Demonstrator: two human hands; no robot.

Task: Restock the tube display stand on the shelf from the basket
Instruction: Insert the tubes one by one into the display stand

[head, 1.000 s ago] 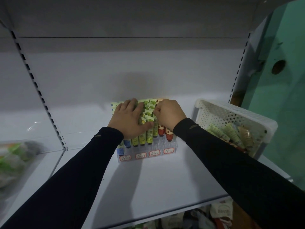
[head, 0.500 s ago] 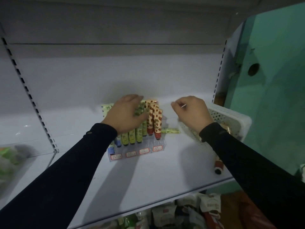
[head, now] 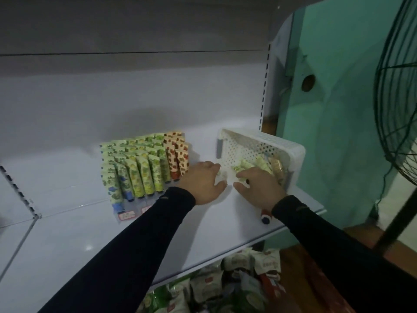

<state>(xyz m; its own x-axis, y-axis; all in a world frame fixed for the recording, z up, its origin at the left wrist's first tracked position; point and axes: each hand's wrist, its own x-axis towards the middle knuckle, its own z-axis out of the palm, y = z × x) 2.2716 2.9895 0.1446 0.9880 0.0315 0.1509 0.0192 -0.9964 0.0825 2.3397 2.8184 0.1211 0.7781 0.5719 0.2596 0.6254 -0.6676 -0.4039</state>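
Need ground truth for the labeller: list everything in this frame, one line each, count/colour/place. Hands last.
display stand: one, clear with red-edged labels, on the shelf left of centre
tubes in stand: many, mostly green, orange-patterned column at right, upright in rows
basket: one, white perforated, tipped on its side at the shelf's right end
tubes in basket: several, green and tan, exact count unclear
loose tube: one, dark cap, on the shelf near the front edge, partly behind the right wrist
shelf: one, white
packets: many, mixed colours, lower shelf
fan: one, dark wire guard, far right
left hand: at the basket mouth, grip unclear
right hand: on green tubes at the basket mouth, grip unclear
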